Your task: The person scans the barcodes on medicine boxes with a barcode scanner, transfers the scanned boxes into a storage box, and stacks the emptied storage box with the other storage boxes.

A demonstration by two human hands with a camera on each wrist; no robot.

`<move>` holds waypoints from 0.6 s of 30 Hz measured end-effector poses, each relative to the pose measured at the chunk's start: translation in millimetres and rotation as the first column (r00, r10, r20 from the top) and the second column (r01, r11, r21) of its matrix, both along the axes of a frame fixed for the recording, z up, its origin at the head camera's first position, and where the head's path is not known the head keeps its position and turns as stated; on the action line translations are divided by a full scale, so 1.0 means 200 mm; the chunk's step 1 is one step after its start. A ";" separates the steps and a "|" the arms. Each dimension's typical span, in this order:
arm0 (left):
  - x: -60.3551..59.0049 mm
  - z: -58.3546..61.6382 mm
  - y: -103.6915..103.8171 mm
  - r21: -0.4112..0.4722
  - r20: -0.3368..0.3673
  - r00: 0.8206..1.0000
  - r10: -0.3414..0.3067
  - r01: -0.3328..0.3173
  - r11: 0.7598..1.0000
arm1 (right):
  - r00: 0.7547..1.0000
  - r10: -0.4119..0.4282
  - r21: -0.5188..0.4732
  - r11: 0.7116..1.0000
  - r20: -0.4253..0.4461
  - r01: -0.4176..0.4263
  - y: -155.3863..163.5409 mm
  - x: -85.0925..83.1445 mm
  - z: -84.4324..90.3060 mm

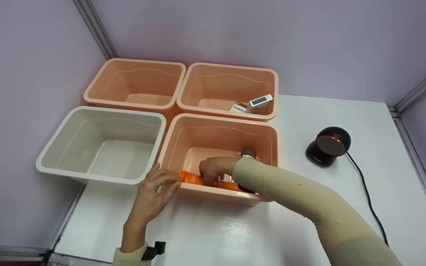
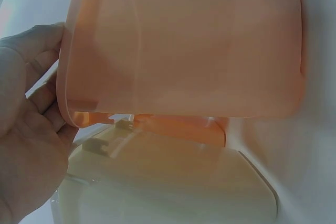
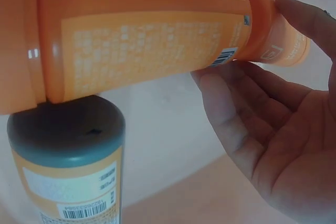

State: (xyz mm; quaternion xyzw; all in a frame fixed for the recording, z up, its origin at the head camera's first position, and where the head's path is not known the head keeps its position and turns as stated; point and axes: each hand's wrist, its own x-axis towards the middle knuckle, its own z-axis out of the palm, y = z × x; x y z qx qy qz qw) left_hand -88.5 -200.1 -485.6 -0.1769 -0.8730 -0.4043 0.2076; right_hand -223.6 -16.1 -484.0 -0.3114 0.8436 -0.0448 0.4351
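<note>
My right hand [image 1: 215, 170] is down inside the near peach bin [image 1: 272, 133], the one closest to me on the right of the four bins. Its fingers curl over the orange bottle [image 1: 192, 178], which lies on its side along the bin's near wall. In the right wrist view the orange bottle [image 3: 142, 35] crosses the top of the frame and my fingers [image 3: 236, 103] cup it near its neck, thumb on the far side. Just under it stands a second bottle with a grey cap [image 3: 65, 135], touching or nearly touching the one I hold.

My left hand [image 1: 157, 192] is outside the bin at its near left corner. The left wrist view shows my fingers [image 2: 37, 56] pressed against the peach wall [image 2: 184, 45] and wrapped at the rim, so this hand grips the bin and steadies it. The cream bin [image 1: 50, 147] sits just left of the peach bin.

To do this well, I judge I should settle my grip round the bottle's body rather than the tapering neck, where it could slip. I should lift it level, clear of the grey-capped bottle so I don't knock that over. My left hand should keep the bin from sliding on the white table [image 1: 309, 229]. The barcode scanner [image 1: 327, 146] stands to the right of the peach bin, apart from it.
</note>
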 end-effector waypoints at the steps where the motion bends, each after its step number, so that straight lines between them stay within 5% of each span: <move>1: 0.00 0.00 0.00 0.003 0.006 1.000 0.000 0.000 1.000 | 1.000 0.001 -0.001 1.000 0.004 -0.001 0.00 0.00 0.00; 18: 0.00 0.00 0.00 -0.034 0.030 0.999 0.021 -0.020 0.999 | 0.996 0.005 -0.043 0.999 -0.091 -0.009 0.01 -0.02 0.02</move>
